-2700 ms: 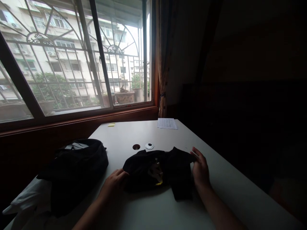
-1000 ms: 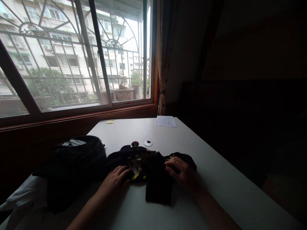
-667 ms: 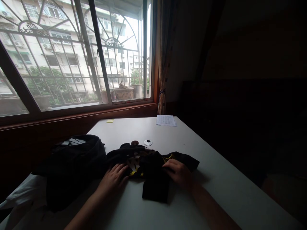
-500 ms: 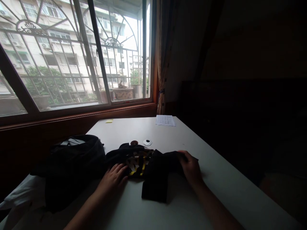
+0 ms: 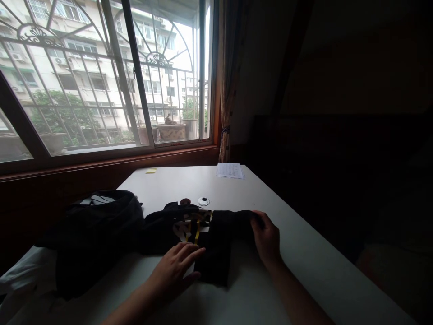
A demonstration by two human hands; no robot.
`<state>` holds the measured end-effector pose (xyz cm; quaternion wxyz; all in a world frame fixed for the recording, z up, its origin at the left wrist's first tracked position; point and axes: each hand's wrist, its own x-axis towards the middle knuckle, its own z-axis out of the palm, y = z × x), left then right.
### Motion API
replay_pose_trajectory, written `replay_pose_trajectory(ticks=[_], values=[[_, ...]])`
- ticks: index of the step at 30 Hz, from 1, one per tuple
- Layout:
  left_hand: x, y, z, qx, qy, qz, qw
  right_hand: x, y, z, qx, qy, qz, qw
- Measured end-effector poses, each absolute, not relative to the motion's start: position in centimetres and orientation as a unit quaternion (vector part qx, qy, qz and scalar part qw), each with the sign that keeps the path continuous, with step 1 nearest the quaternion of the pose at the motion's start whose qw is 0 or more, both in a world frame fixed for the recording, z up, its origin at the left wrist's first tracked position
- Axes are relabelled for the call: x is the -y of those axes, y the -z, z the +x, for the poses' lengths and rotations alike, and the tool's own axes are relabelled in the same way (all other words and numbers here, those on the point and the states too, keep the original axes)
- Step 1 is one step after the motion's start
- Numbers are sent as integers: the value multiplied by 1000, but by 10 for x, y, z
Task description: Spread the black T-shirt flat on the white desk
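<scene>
A black shirt with a white and yellow print lies on the white table, partly folded over itself. At its right end, my right hand is closed, with the cloth pinched between thumb and fingers. My left hand is open over the shirt's lower edge, below the print, its fingers stretched out towards the right. Whether the left fingertips press on the cloth cannot be made out. One flap of the shirt hangs towards me between the two hands.
A heap of dark clothing is at the left, with white cloth under it. Behind the shirt are a white round object and a brown one. Papers and a yellow note lie at the table's far end.
My left hand has moved right and nearer to me, off the print to the shirt's lower edge. My right hand keeps its hold on the shirt's right end. The view has shifted slightly.
</scene>
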<state>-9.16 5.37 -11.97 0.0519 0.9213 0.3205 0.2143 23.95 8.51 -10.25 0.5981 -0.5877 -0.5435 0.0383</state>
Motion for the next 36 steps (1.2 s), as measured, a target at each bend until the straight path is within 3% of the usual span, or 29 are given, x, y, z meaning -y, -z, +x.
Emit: replay_pose_trajectory(ticks=[9,12,15,19,22,29,33,36], values=[[-66,128,-15,-434,-206,875,63,-92,105,256,516,38,-619,591],[-71,126,2,-461,-178,867,65,-96,104,267,529,0,-635,564],[-75,123,-3,-491,-183,841,138,-96,102,280,598,-133,-620,490],[-87,126,-41,-489,-248,799,248,-82,104,298,673,-327,-575,332],[-95,125,-78,-458,-315,785,276,-70,114,305,735,-312,-540,267],[-81,87,-150,-488,-406,743,210,-61,131,317,755,-157,-556,310],[-58,51,-176,-508,-449,727,108,-48,104,324,709,-150,-582,368],[-46,34,-185,-501,-501,700,93,-34,73,324,677,-124,-596,413]])
